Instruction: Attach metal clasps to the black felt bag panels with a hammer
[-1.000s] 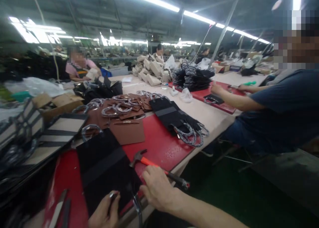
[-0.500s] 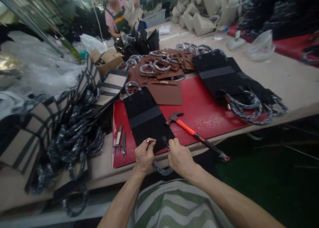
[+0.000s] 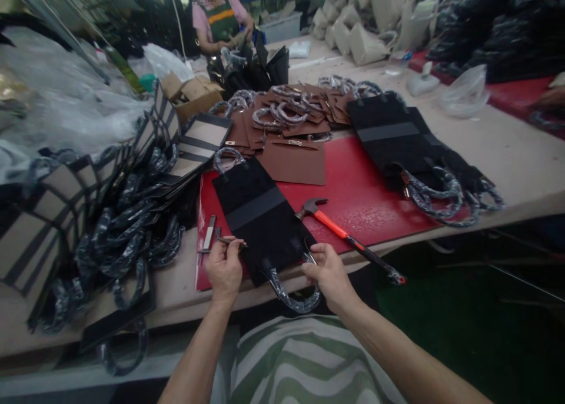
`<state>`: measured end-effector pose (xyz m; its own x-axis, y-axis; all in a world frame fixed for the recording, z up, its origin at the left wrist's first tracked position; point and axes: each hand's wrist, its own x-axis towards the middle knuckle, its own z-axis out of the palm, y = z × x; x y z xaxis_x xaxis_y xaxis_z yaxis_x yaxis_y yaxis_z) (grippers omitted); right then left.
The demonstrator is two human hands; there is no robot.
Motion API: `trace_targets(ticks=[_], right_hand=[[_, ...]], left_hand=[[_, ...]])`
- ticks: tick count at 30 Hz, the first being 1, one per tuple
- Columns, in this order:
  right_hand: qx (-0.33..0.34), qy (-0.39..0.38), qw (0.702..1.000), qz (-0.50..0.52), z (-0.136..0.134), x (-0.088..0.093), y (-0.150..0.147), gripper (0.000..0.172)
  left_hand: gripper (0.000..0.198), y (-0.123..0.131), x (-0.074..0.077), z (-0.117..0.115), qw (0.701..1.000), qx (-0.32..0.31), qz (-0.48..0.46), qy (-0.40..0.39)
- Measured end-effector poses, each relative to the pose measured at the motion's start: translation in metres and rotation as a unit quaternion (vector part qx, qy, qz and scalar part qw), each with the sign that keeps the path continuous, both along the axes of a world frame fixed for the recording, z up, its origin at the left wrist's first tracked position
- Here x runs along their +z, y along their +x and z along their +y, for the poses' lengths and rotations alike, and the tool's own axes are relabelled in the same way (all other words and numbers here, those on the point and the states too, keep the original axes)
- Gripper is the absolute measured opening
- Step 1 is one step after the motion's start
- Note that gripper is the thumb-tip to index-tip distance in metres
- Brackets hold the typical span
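Note:
A flat black bag panel (image 3: 260, 207) lies at a slant, with a grey band across its middle and a plastic-wrapped handle at each end. My left hand (image 3: 225, 271) is closed in a pinch on a slim metal piece (image 3: 232, 241), left of the panel's near end. At that end, my right hand (image 3: 333, 280) has thumb and fingers around the right side of the near handle (image 3: 289, 301). A thin shiny edge shows between those fingers; I cannot tell whether it is a separate thing. Beside the panel rests a claw hammer (image 3: 331, 224) with an orange and black grip.
Under the panel is a red board (image 3: 353, 186). Flat metal tools (image 3: 210, 232) lie by my left hand. Black panels with handles (image 3: 391, 130) are at right, brown ones (image 3: 295, 162) behind, and wrapped handles with striped panels (image 3: 128, 233) heap at left. A person (image 3: 220, 18) works across the table.
My left hand has moved left, away from the panel, still pinching the metal piece. My right hand has shifted slightly right and its fingers have loosened. The near handle shows more fully.

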<state>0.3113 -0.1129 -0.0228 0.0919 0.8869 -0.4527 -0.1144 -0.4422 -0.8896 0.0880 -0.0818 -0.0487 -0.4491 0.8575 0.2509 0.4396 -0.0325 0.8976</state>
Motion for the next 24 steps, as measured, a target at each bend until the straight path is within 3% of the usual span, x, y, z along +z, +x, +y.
trace_targets(ticks=[4,9,12,15,20,24], right_hand=[[-0.098,-0.074,0.982,0.145,-0.002,0.014,-0.007,0.05],[-0.089,-0.155,0.948,0.263,0.001,0.026,-0.013,0.026],[-0.054,-0.185,0.932,0.307,0.001,0.027,-0.017,0.031],[0.008,-0.172,0.953,0.248,-0.006,0.027,-0.021,0.041],[0.106,-0.083,0.982,0.134,-0.014,0.025,-0.03,0.049],[0.089,-0.047,0.993,0.066,0.009,0.021,-0.022,0.047]], left_hand=[[0.023,0.001,-0.01,0.0,0.997,0.018,-0.071,0.001],[0.023,0.0,-0.012,0.0,0.992,0.022,-0.127,0.009],[0.023,-0.002,-0.012,0.0,0.991,0.031,-0.128,0.014],[0.022,-0.003,-0.012,-0.001,0.993,0.033,-0.114,0.02],[0.021,-0.003,-0.015,-0.001,0.998,0.036,-0.056,0.02],[0.024,-0.001,-0.012,0.002,0.998,0.034,-0.043,0.014]])
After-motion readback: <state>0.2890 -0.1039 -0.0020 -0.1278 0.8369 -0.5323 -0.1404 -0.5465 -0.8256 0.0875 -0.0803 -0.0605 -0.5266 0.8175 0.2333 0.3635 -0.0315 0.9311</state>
